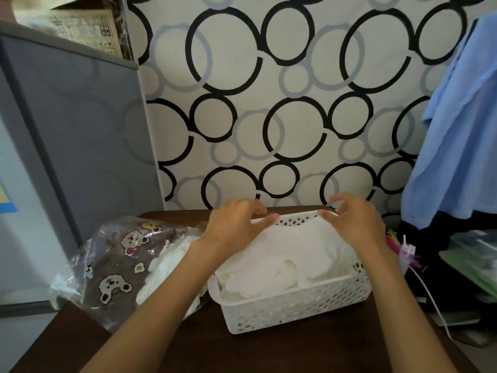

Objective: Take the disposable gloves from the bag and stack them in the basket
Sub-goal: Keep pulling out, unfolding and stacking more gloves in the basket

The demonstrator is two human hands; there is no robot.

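Left hand (236, 227) and right hand (355, 222) each pinching the far edge of a translucent disposable glove (290, 246), stack in white perforated basket (295, 305) beneath them, bear-print bag (118, 265) left of both hands

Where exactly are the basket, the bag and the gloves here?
basket (295, 308): head view, on its perforated front wall.
bag (118, 265): head view, on its brown bear-printed side.
gloves (290, 251): head view, on the top of the white pile in the basket.

Single view, head-worn, wide-angle. Looked forward and down over both forearms onto the counter (269, 351); stood close above the basket (295, 305); faced a circle-patterned wall (269, 103). No second view shared the scene.
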